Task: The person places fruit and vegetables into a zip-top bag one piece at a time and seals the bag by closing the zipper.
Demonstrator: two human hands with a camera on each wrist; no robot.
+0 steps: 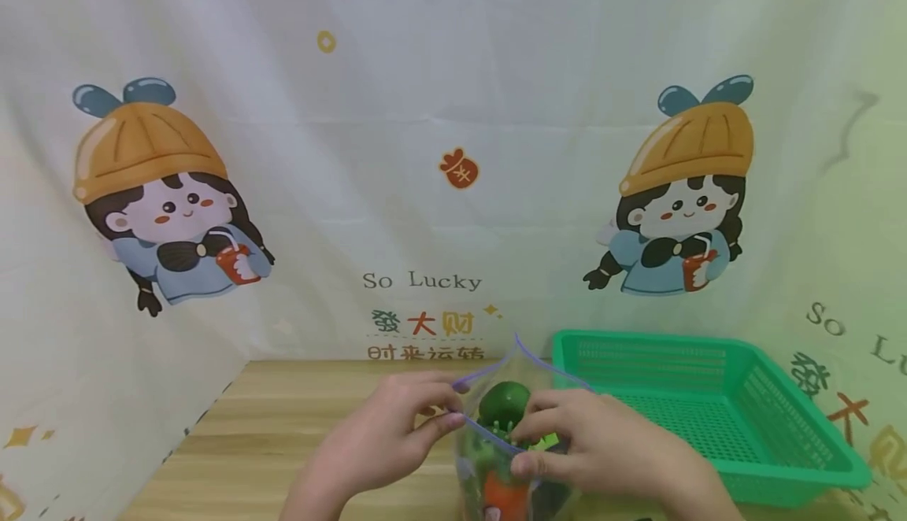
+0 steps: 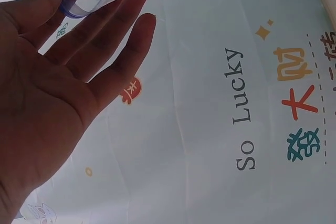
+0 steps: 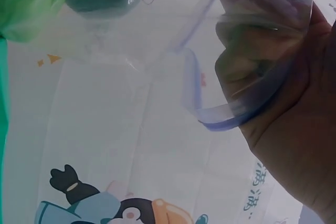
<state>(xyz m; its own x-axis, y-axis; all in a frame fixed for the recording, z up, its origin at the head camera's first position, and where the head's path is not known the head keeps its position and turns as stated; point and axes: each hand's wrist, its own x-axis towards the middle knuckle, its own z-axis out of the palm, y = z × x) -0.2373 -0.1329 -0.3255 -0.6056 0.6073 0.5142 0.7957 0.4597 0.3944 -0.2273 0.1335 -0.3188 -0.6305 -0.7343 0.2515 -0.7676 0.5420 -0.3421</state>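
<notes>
A clear zip bag (image 1: 471, 466) with a purple zip edge stands upright on the table, its mouth spread wide. At the left of the mouth my left hand (image 1: 397, 430) pinches the rim between thumb and fingers. My right hand (image 1: 602, 442) holds the rim at the right, fingers inside the mouth and thumb on the outside. In the bag sit a dark green round fruit or vegetable (image 1: 505, 401), an orange item (image 1: 506, 496) and other green items, partly hidden by film and hand. The right wrist view shows a light green lobed item (image 3: 31, 3) through the film.
To the right of the bag is a green plastic basket (image 1: 801, 470) with slotted walls; no items show in its visible part. The wooden table (image 1: 283, 434) meets a printed cloth (image 1: 538, 214) hanging behind and at the sides.
</notes>
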